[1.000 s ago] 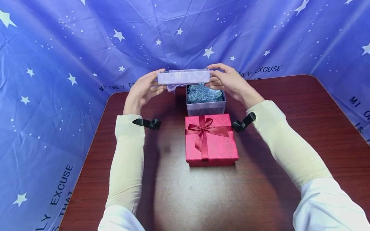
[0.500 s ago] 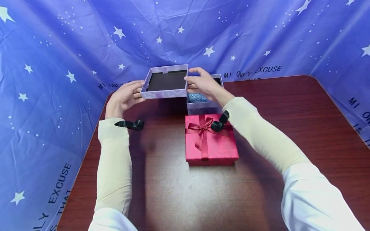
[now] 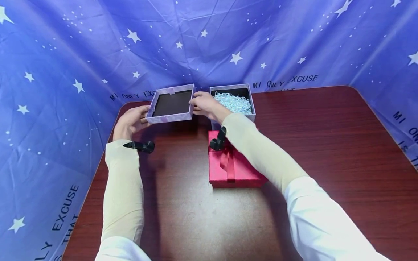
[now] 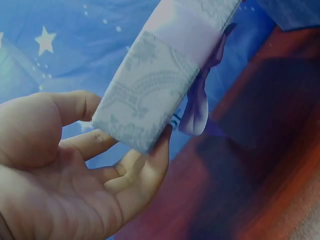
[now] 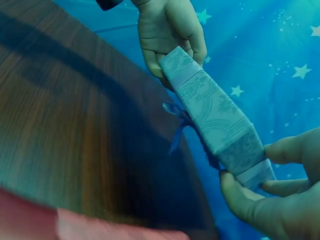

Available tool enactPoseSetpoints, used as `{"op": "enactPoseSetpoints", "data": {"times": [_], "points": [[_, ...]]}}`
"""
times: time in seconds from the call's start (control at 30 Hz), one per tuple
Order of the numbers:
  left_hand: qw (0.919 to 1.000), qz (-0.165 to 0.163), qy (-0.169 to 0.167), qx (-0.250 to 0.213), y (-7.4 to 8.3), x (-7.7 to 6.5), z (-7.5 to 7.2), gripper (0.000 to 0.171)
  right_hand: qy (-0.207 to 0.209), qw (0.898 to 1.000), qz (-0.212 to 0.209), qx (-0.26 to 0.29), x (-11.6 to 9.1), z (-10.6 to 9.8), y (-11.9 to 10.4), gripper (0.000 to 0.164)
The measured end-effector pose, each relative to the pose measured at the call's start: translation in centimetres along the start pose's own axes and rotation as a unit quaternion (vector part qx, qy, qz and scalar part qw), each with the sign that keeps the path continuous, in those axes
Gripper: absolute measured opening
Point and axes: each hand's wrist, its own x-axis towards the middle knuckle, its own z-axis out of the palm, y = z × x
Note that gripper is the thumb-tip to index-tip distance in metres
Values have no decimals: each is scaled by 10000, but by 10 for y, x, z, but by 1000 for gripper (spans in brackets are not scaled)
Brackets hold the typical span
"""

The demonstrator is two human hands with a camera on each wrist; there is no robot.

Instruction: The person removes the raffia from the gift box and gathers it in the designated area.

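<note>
Both hands hold a light purple box lid (image 3: pixel 173 101) with its dark inside facing up, over the back left of the table. My left hand (image 3: pixel 129 120) grips its left edge, thumb at the rim and fingers beneath, as the left wrist view shows. At the right edge my right hand (image 3: pixel 209 104) pinches the lid between thumb and fingers. A purple ribbon bow (image 4: pixel 195 107) hangs from the lid's underside. To the right stands the matching box (image 3: pixel 251 105), uncovered, with pale blue shredded paper (image 3: pixel 234 103) in it. My right forearm partly hides it.
A red gift box (image 3: pixel 233 170) with a ribbon bow sits in front of the purple box, under my right forearm. Blue star-printed cloth (image 3: pixel 196 36) hangs behind and left of the dark wooden table (image 3: pixel 326 145).
The lid has moved left and down, away from over the purple box, and has tipped so its inside shows. Both hands have travelled with it, still holding its sides.
</note>
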Motion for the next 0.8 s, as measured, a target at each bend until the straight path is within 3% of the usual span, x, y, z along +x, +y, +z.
{"op": "enactPoseSetpoints", "data": {"times": [0.17,0.3,0.4,0.5,0.67,0.77,0.8], "points": [[9996,-259,50,119,-12,5,-6,31,205,9989,220,-356,14,11,13,54],[9991,-414,-11,127,-21,8,-8,36,231,9969,368,-652,81,8,47,40],[9984,-396,-80,383,-27,8,-7,36,133,9959,341,-826,131,5,73,31],[9970,-380,-90,666,-31,8,-4,35,170,9931,391,-1093,108,12,66,25],[9930,-429,-78,1099,-35,11,1,44,224,9853,643,-1568,16,29,28,16],[9904,-452,-46,1306,-40,17,0,49,56,9828,922,-1601,0,32,20,28],[9899,-457,-8,1344,-41,18,0,50,33,9817,955,-1649,10,32,26,30]]}}
